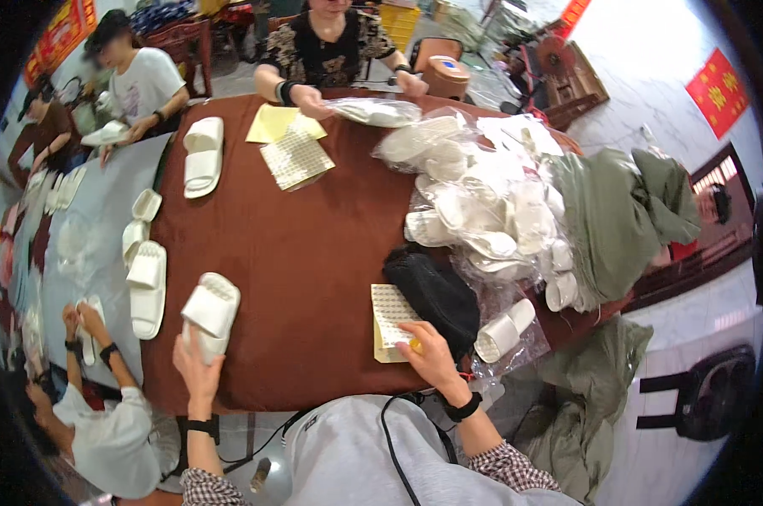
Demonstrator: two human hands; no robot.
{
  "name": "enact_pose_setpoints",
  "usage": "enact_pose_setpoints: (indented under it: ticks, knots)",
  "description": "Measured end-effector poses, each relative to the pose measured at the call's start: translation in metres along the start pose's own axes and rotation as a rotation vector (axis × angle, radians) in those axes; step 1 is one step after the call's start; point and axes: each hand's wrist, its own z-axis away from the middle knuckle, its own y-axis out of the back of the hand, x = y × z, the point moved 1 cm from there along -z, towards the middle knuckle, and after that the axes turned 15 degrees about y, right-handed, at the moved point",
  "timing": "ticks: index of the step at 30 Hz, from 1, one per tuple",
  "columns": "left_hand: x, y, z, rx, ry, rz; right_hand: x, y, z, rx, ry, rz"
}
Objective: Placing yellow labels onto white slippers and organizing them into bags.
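Note:
My left hand grips the heel end of a white slide slipper, its strap and open toe facing away from me. The slipper is tilted over the left part of the brown-covered table. At the front right, my right hand has its fingers curled at the edge of a sheet of small printed stickers with a pale yellow backing. A bit of yellow shows between thumb and forefinger. Beside that sheet is a soft black pouch-like thing. A white slipper in clear plastic sits right of my right hand.
White slippers, many bagged in clear plastic, form a heap on the right, against a grey-green sack. More slippers line the left edge. Across the table, a person handles a bagged pair near other sticker sheets. Co-workers stand at the left table.

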Motion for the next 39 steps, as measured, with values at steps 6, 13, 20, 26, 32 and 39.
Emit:
enact_pose_setpoints:
  ticks: [6,13,20,26,32,39]
  knots:
    - [-0.039,-0.004,-0.057,0.173,0.170,-0.174,0.023,0.072,0.035,0.317,-0.207,0.177]
    - [-0.064,-0.021,-0.093,0.158,0.293,-0.197,0.119,0.131,0.124,0.677,-0.493,0.251]
    - [-0.072,-0.039,-0.103,0.202,0.313,-0.264,0.221,0.153,0.187,0.879,-0.693,0.123]
    - [-0.021,-0.039,-0.057,0.210,0.173,-0.163,0.235,0.187,0.157,1.009,-0.775,-0.153]
    - [0.045,-0.033,-0.001,-0.035,0.125,-0.076,0.233,0.228,0.102,1.284,-0.558,-0.525]
    - [0.025,-0.062,0.016,-0.121,0.148,-0.228,0.245,0.247,0.102,1.387,-0.471,-0.608]
